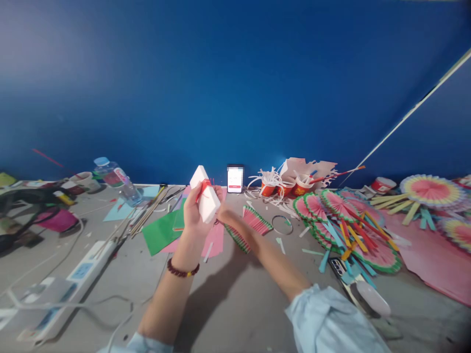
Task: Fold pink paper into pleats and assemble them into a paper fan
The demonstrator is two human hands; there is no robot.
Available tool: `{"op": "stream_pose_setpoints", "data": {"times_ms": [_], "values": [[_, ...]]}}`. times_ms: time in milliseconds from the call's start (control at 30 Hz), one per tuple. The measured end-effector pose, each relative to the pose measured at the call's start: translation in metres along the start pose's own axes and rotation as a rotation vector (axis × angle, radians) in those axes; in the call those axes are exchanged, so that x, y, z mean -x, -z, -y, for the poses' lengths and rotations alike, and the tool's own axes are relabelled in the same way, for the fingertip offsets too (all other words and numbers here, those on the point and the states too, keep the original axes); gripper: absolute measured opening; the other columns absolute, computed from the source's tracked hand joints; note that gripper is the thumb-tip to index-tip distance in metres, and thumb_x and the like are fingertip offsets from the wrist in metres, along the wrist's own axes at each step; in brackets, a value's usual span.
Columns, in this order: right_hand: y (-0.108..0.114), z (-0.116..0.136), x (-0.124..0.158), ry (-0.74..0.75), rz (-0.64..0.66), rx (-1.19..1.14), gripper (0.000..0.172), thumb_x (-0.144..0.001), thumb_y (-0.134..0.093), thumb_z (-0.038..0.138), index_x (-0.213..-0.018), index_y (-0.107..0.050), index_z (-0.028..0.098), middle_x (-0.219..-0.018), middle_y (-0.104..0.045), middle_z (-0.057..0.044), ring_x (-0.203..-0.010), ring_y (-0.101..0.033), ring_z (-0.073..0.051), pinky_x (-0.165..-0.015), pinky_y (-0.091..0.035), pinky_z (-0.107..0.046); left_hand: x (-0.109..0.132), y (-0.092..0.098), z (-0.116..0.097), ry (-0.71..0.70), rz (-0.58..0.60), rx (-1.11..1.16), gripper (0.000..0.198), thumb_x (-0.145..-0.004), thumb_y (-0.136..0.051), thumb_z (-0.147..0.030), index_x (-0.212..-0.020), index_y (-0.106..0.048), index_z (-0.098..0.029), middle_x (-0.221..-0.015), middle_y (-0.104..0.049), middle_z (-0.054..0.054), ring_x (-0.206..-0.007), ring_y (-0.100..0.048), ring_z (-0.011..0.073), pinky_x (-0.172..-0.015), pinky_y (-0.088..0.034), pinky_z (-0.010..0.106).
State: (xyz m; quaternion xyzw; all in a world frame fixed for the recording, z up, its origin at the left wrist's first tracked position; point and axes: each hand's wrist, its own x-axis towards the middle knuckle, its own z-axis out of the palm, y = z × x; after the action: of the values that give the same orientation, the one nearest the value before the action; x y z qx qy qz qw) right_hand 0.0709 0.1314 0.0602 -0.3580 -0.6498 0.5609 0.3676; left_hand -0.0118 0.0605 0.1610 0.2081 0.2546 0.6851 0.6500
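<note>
A white block [208, 208], with red string [203, 190] wound round its middle, is held up in my left hand [193, 211]. The thumb lies over its near face, and fingers show at the far side. My right hand [225, 214] is closed against the block's lower right side; what its fingers hold is hidden. Below the hands lie green paper [160, 231], pink paper [215, 242] and a pleated pink strip with green edges [253, 221].
A lit phone [235, 179] stands against the blue wall. Red cups [303, 186] hold paper strips. Pleated watermelon fans [368, 230] and a second phone [338, 267] lie right. Left are a bottle [117, 177], sticks [149, 213] and a power strip [83, 274].
</note>
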Motion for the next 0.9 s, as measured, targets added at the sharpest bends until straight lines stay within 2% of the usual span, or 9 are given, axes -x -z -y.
{"op": "stream_pose_setpoints", "data": {"times_ms": [167, 267, 333, 400, 467, 567, 667, 733, 900], "values": [[0.014, 0.018, 0.027, 0.064, 0.008, -0.24, 0.039, -0.086, -0.045, 0.053, -0.076, -0.058, 0.018, -0.074, -0.061, 0.0, -0.075, -0.058, -0.013, -0.068, -0.045, -0.026, -0.005, 0.005, 0.002, -0.021, -0.035, -0.043, 0.015, -0.073, -0.065, -0.033, -0.072, -0.061, -0.019, -0.062, -0.064, 0.0, -0.055, -0.061, 0.0116, -0.053, -0.051, 0.021], [0.022, 0.026, 0.045, 0.062, 0.042, -0.364, 0.045, -0.074, -0.06, 0.062, -0.073, -0.057, 0.017, -0.067, -0.062, -0.001, -0.065, -0.06, -0.013, -0.064, -0.048, -0.028, -0.007, 0.008, 0.005, -0.005, -0.045, -0.028, 0.014, -0.072, -0.066, -0.032, -0.073, -0.062, -0.018, -0.061, -0.064, 0.0, -0.055, -0.062, 0.0117, -0.053, -0.051, 0.02], [0.026, 0.03, 0.054, 0.038, 0.032, -0.398, 0.043, -0.068, -0.07, 0.057, -0.069, -0.056, 0.017, -0.056, -0.057, 0.003, -0.05, -0.053, -0.009, -0.052, -0.044, -0.024, -0.008, 0.009, 0.007, 0.003, -0.018, -0.039, 0.017, -0.072, -0.066, -0.034, -0.072, -0.062, -0.017, -0.061, -0.064, 0.001, -0.054, -0.062, 0.0119, -0.05, -0.05, 0.02], [0.031, 0.033, 0.062, -0.012, -0.023, -0.445, 0.039, -0.067, -0.073, 0.052, -0.069, -0.058, 0.017, -0.047, -0.049, 0.007, -0.038, -0.039, -0.005, -0.039, -0.029, -0.018, -0.008, 0.009, 0.009, -0.012, 0.001, -0.062, 0.019, -0.07, -0.068, -0.036, -0.071, -0.062, -0.017, -0.062, -0.066, 0.002, -0.055, -0.063, 0.0129, -0.05, -0.051, 0.02], [0.04, 0.037, 0.07, -0.037, -0.069, -0.474, 0.036, -0.065, -0.075, 0.048, -0.069, -0.06, 0.016, -0.044, -0.046, 0.009, -0.035, -0.032, -0.003, -0.036, -0.018, -0.017, -0.008, 0.008, 0.009, -0.038, -0.032, -0.108, 0.019, -0.068, -0.071, -0.035, -0.072, -0.064, -0.018, -0.065, -0.068, 0.003, -0.057, -0.064, 0.0142, -0.051, -0.051, 0.021], [0.059, 0.044, 0.084, -0.032, -0.09, -0.517, 0.032, -0.064, -0.077, 0.044, -0.067, -0.062, 0.015, -0.042, -0.045, 0.008, -0.035, -0.026, -0.002, -0.037, -0.017, -0.018, -0.008, 0.008, 0.011, -0.023, -0.1, -0.234, 0.023, -0.066, -0.071, -0.036, -0.076, -0.067, -0.016, -0.067, -0.07, 0.005, -0.051, -0.062, 0.0141, -0.045, -0.048, 0.022], [0.082, 0.051, 0.099, 0.0, -0.138, -0.565, 0.028, -0.066, -0.076, 0.041, -0.069, -0.063, 0.016, -0.042, -0.043, 0.009, -0.035, -0.023, -0.002, -0.037, -0.015, -0.017, -0.015, 0.015, 0.017, -0.021, -0.087, -0.343, 0.033, -0.066, -0.07, -0.04, -0.085, -0.07, -0.013, -0.066, -0.069, 0.004, -0.047, -0.059, 0.0126, -0.043, -0.045, 0.021], [0.096, 0.055, 0.107, 0.019, -0.177, -0.568, 0.027, -0.067, -0.075, 0.04, -0.069, -0.063, 0.016, -0.043, -0.042, 0.009, -0.036, -0.023, -0.002, -0.037, -0.014, -0.017, -0.026, 0.024, 0.024, -0.132, -0.18, -0.372, 0.03, -0.062, -0.072, -0.038, -0.078, -0.069, -0.012, -0.063, -0.068, 0.003, -0.048, -0.06, 0.0117, -0.044, -0.043, 0.019], [0.12, 0.063, 0.12, 0.041, -0.236, -0.505, 0.026, -0.069, -0.075, 0.04, -0.068, -0.064, 0.016, -0.043, -0.04, 0.009, -0.037, -0.021, -0.002, -0.038, -0.011, -0.017, -0.062, 0.056, 0.05, -0.113, -0.333, -0.559, 0.026, -0.061, -0.071, -0.034, -0.074, -0.066, -0.012, -0.055, -0.062, 0.0, -0.04, -0.052, 0.0086, -0.038, -0.033, 0.018]]}}
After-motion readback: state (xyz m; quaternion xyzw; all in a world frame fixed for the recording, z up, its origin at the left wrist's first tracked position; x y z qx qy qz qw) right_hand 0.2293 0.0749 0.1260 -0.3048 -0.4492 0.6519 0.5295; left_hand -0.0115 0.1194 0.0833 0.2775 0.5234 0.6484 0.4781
